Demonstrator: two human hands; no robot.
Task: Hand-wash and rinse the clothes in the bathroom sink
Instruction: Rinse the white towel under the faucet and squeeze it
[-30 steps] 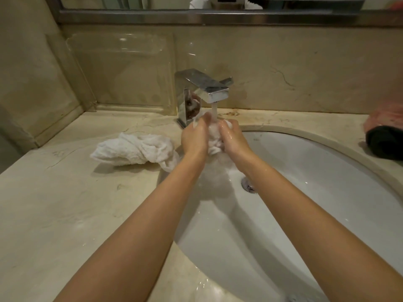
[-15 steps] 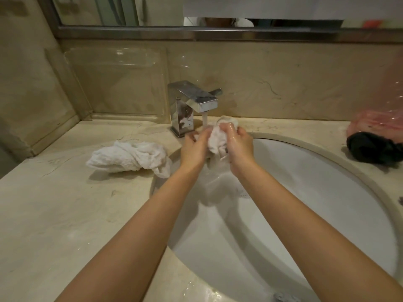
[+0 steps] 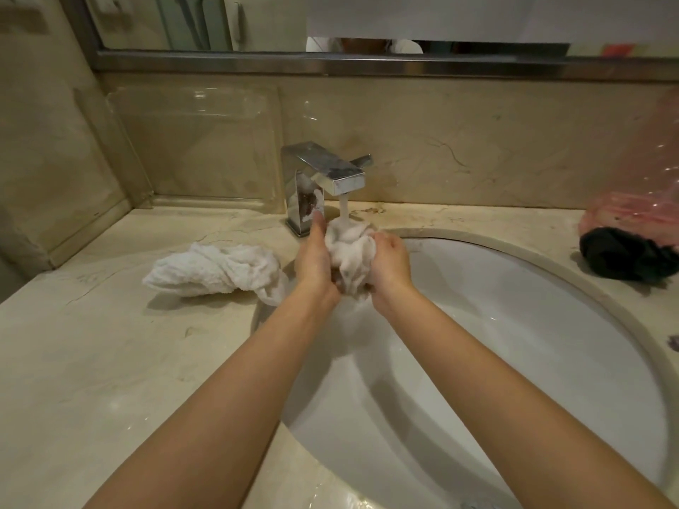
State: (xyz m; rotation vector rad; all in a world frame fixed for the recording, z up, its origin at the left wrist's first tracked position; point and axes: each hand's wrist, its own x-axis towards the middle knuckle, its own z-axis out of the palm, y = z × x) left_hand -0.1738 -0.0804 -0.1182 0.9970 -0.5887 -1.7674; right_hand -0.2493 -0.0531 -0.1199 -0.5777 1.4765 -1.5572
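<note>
- Marble bench (image 3: 110, 361) around a white sink (image 3: 514, 361).
- Over the basin's far edge: left hand (image 3: 316, 259) pressing flat, right hand (image 3: 389, 262) curled, wet cloth (image 3: 351, 251) bunched between.
- Straight above: tap (image 3: 327, 174) stream onto the cloth.
- Leftward, nearer the left hand: towel (image 3: 216, 270) on the bench.

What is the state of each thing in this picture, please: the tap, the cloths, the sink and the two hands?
faucet: running, water falling on the held cloth.
small white cloth: wet, bunched between both hands over the sink.
left hand: pressed flat against the cloth.
right hand: fingers curled round the cloth.
white towel: crumpled on the counter, left of the sink.
black garment: bunched on the counter, right.
sink: wet; no pooled water visible.
</note>
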